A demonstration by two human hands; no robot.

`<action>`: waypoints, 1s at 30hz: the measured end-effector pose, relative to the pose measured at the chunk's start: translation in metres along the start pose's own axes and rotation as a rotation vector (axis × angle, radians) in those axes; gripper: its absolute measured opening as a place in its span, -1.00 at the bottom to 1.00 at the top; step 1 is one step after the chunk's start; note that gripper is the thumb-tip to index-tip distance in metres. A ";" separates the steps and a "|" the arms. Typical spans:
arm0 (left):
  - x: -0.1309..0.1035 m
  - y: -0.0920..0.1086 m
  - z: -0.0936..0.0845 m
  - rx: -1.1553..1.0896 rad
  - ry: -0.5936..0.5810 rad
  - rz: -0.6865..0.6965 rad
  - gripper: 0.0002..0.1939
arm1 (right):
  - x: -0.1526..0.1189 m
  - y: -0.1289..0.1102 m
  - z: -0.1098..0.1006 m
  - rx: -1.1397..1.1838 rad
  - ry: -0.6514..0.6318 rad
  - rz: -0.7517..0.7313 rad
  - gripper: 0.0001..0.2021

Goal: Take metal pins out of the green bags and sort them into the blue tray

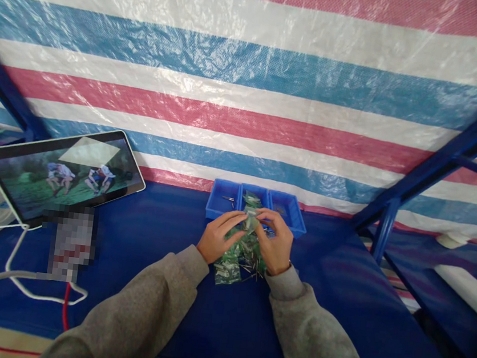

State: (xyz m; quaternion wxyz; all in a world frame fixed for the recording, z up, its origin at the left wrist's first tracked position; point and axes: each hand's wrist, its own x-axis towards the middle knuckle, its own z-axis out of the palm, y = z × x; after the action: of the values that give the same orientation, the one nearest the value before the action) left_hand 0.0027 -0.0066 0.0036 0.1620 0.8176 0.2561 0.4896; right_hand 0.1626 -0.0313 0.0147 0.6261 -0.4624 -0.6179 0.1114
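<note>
My left hand (pixel 219 238) and my right hand (pixel 275 242) meet over a pile on the blue table, both pinching a small clear plastic bag (pixel 251 221) between thumbs and fingers. What is inside the bag is too small to tell. Below them lies a heap of green-tinted plastic bags (pixel 228 267) with loose thin metal pieces (pixel 253 270) among them. Just behind the hands stand three blue bins: the left bin (pixel 225 188) holds a few thin metal pieces, the middle bin (pixel 255 191) holds green-tinted bags, and the right bin (pixel 290 202) has small items I cannot make out.
A tablet (pixel 66 176) showing a video leans at the left of the blue table (pixel 316 326). White cable (pixel 12 251) and red cable (pixel 66 309) run near it. Striped sheeting (pixel 246 111) hangs behind, with a blue metal frame (pixel 434 161) at the right.
</note>
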 end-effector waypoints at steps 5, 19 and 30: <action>0.000 0.000 0.000 -0.020 0.102 -0.073 -0.77 | -0.002 -0.001 0.001 -0.003 -0.023 0.006 -0.94; 0.000 0.004 -0.002 -0.330 0.215 -0.370 -0.75 | -0.004 0.000 0.001 0.164 -0.098 0.192 -0.75; 0.001 0.008 -0.005 -0.106 0.149 -0.167 -0.74 | -0.001 0.001 -0.001 -0.005 -0.066 0.025 -0.86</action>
State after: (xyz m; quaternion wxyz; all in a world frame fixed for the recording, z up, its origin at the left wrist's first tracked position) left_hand 0.0006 -0.0124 0.0114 0.2256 0.7452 0.3085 0.5465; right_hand 0.1638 -0.0317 0.0136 0.6027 -0.4676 -0.6328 0.1329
